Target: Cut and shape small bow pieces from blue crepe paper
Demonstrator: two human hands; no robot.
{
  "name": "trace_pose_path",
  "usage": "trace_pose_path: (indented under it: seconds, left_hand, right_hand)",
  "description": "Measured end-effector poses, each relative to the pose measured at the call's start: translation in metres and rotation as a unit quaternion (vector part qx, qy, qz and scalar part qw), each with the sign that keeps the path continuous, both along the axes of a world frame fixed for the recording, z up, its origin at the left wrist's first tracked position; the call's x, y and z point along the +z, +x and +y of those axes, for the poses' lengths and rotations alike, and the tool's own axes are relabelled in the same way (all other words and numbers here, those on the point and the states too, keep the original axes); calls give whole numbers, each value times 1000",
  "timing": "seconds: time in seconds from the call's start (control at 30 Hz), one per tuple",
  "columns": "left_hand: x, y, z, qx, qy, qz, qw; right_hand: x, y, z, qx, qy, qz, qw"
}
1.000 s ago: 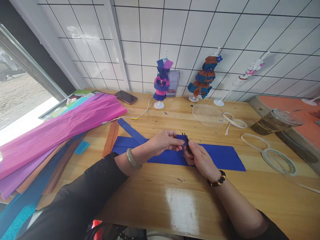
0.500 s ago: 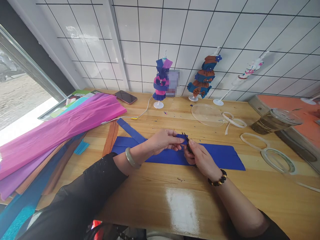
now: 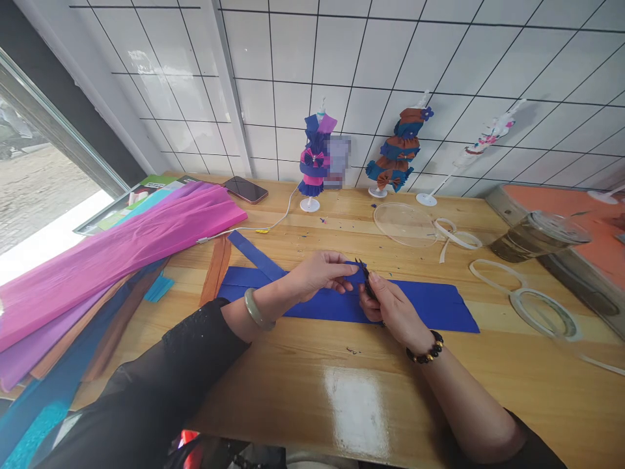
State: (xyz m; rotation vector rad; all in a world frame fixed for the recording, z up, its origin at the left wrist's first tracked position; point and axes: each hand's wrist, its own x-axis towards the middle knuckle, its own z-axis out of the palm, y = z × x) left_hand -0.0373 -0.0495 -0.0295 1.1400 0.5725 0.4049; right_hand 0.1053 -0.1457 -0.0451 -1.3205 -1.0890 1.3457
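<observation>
Head view: both bare hands meet over the tabletop (image 3: 273, 384), above a long blue sheet (image 3: 430, 305). The left hand (image 3: 323, 275) has thumb and forefinger clamped on a small blue piece (image 3: 357, 273); its other fingers curl below, a little apart from the thumb. The piece sits between the two hands, just above the sheet. The right hand (image 3: 388, 305) has its fingers closed around small black scissors (image 3: 370, 286), tips pointing up and away, right at the piece.

A pale bangle (image 3: 256, 310) circles the left wrist, a beaded bracelet (image 3: 424, 348) the right. Left of the hands, a blue strip (image 3: 254, 253) slants over the sheet's far edge, near a brown strip (image 3: 217, 268). Further left lies a pile of paper, with pink paper (image 3: 146, 251) on top. A phone (image 3: 246, 189) rests near the wall.

Three dressed stands line the far edge: blue and pink (image 3: 315, 163), brown and blue (image 3: 396, 153), mostly white (image 3: 491, 138). To the right are a clear disc (image 3: 406, 225), a tape roll (image 3: 518, 303) and a lidded cup (image 3: 530, 240).
</observation>
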Motion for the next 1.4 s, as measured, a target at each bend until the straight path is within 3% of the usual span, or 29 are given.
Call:
trace_pose_path:
  seconds: [0.2,0.47,0.83,1.4]
  left_hand:
    - [-1,-1,3,3,43,10,999]
    - [9,-8,6,-20,118,52,991]
    - [5,-11,12,-45,133,56,989]
    - [5,-6,5,-31,100,48,993]
  right_hand:
    - [1,0,-1,3,-1,-12,1000]
    - [6,-3,-1,2,-9,-36,999]
    - [4,-2,-1,10,-8,-43,999]
    - [6,-5,0,9,-8,-15,1000]
